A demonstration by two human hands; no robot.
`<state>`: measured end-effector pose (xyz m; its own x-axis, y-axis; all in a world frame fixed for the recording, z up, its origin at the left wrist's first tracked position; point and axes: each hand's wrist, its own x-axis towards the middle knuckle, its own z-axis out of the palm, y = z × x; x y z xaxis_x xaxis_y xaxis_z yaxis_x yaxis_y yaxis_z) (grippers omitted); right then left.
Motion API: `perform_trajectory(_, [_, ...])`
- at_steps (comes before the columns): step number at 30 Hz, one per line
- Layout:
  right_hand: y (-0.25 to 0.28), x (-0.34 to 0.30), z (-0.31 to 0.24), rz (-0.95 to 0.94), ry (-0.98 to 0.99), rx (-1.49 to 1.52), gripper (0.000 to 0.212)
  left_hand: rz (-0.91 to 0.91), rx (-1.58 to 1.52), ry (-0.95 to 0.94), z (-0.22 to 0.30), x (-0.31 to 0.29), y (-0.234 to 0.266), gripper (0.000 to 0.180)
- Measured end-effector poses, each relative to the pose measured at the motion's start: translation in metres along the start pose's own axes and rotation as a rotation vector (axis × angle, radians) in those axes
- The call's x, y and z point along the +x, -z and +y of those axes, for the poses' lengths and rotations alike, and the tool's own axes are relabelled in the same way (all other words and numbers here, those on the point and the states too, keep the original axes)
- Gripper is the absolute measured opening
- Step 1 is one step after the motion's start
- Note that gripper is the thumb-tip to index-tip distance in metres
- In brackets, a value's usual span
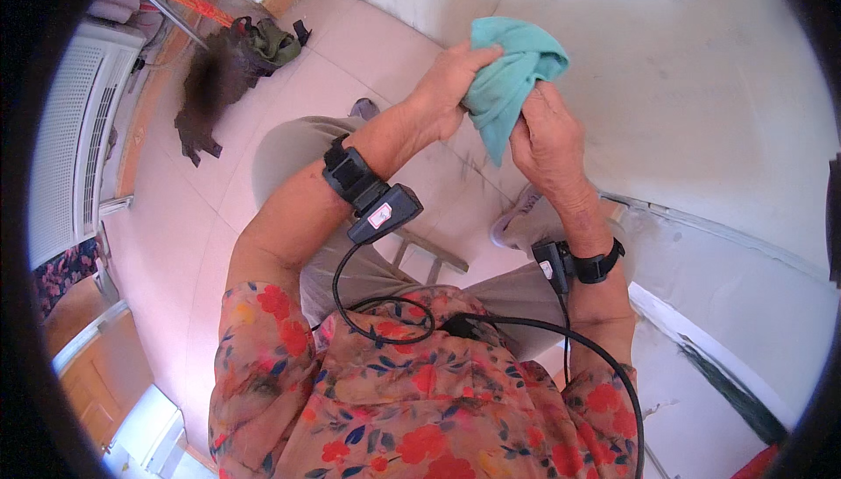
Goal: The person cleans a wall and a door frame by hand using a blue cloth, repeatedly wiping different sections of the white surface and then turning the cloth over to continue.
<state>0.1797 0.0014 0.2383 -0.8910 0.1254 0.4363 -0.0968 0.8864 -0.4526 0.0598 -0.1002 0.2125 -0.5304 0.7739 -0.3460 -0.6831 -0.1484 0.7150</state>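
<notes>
A folded turquoise cloth (517,63) is held up in front of me, near the pale wall. My left hand (448,85) grips its left side, thumb lying on top of the fabric. From the lower right, my right hand (550,136) is closed on the cloth, with the fingertips partly hidden in its folds. One corner of the cloth hangs down between the two hands. Black straps with small boxes and cables sit on both forearms.
The pale wall (692,67) rises close ahead and to the right. A dark bundle of cloth (219,85) lies on the pink tiled floor (342,50) at the far left. A white slatted unit (77,137) stands along the left side. Wooden stool bars (434,253) show between my legs.
</notes>
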Motion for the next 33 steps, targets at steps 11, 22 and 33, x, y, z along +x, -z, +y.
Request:
perform_trajectory(11, [-0.003,-0.039,0.022,-0.657,-0.045,-0.23,0.018,0.222,-0.052,-0.277,0.01,0.025,0.033,0.03])
perform_trajectory(22, [-0.011,-0.046,0.02,-0.632,-0.021,-0.193,0.02,0.396,-0.036,-0.567,0.032,0.109,-0.019,0.032])
perform_trajectory(33, [-0.002,-0.058,0.019,-0.596,-0.166,-0.085,0.012,0.287,0.276,-0.715,-0.038,0.11,-0.097,0.039])
